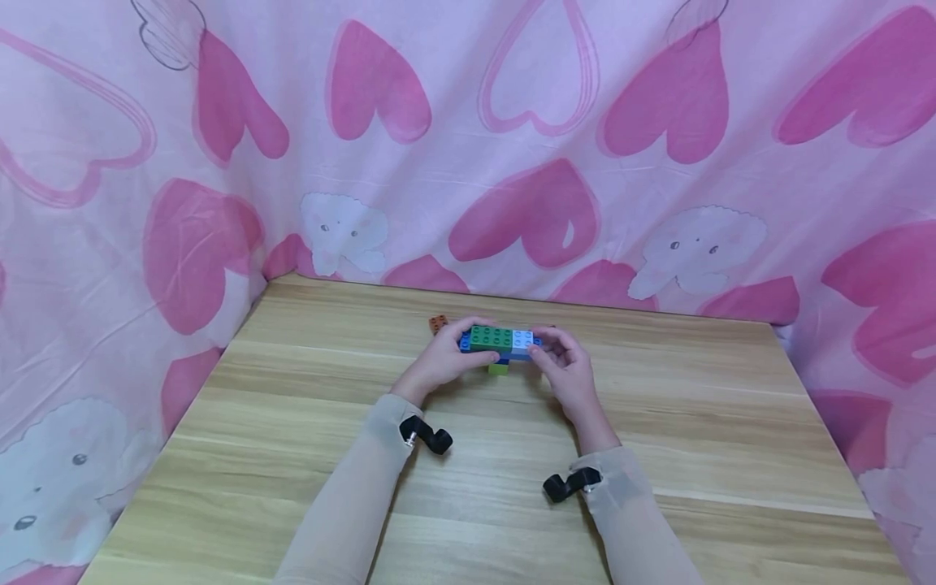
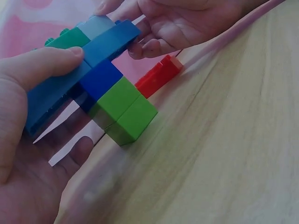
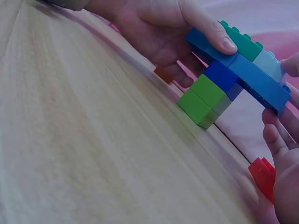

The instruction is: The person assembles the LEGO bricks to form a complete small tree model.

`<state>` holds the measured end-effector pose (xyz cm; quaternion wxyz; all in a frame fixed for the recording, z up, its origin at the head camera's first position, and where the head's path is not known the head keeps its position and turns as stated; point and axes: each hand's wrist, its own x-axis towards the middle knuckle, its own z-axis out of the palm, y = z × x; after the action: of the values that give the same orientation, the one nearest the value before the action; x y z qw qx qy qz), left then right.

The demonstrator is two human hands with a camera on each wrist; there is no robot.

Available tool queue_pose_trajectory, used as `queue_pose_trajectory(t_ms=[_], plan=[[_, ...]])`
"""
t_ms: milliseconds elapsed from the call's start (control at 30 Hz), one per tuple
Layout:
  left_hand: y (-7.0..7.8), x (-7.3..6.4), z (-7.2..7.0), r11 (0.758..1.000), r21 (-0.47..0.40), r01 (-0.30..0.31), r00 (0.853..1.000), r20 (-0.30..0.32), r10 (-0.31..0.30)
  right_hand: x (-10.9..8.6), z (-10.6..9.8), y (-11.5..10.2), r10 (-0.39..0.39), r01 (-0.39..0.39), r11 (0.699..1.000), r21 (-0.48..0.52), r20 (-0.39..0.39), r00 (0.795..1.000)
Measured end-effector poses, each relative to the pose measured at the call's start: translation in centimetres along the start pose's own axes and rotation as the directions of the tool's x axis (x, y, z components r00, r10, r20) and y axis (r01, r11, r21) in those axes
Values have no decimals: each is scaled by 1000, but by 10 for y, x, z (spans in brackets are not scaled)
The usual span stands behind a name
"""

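Note:
A toy-brick build stands upright between the two hands at the back of the table. Its top has a green brick [image 1: 491, 333] beside a white brick [image 1: 522, 336], both on a row of blue bricks [image 3: 262, 83]. Below the row, a narrow column runs from dark blue [image 3: 221, 76] down to light green bricks [image 3: 202, 99]; whether its foot touches the table is unclear. My left hand [image 1: 443, 357] grips the row's left end, thumb across the front, fingers behind. At the right end, my right hand [image 1: 572, 375] pinches the build by the white brick.
On the wooden table [image 1: 468, 504], a red brick [image 2: 160, 77] lies behind the build on the right. An orange-brown brick [image 1: 437, 322] lies past the left hand. A pink heart-patterned curtain [image 1: 453, 195] hangs along the table's back and sides.

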<state>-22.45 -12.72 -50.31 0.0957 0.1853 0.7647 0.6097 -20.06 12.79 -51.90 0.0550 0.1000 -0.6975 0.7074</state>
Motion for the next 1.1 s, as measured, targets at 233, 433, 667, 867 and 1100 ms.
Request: queue_pose_trajectory(t_ms=[233, 433, 667, 867, 1100], plan=[[-2, 0, 1, 999, -48, -9, 1000, -29, 8, 1, -3, 2, -22, 22, 1000, -12, -1, 1000], [-3, 0, 0, 998, -69, -1, 999, -42, -2, 1, -6, 3, -37, 37, 999, -9, 10, 999], [-4, 0, -1, 997, -71, -8, 999, -49, 4, 4, -11, 4, -27, 27, 999, -34, -16, 999], [-3, 0, -1, 998, -66, -1, 999, -51, -2, 7, -21, 3, 18, -30, 994, -105, -117, 993], [-3, -1, -2, 998, -65, 2, 999, -50, -5, 9, -31, 4, 35, -99, 959, -267, -235, 971]])
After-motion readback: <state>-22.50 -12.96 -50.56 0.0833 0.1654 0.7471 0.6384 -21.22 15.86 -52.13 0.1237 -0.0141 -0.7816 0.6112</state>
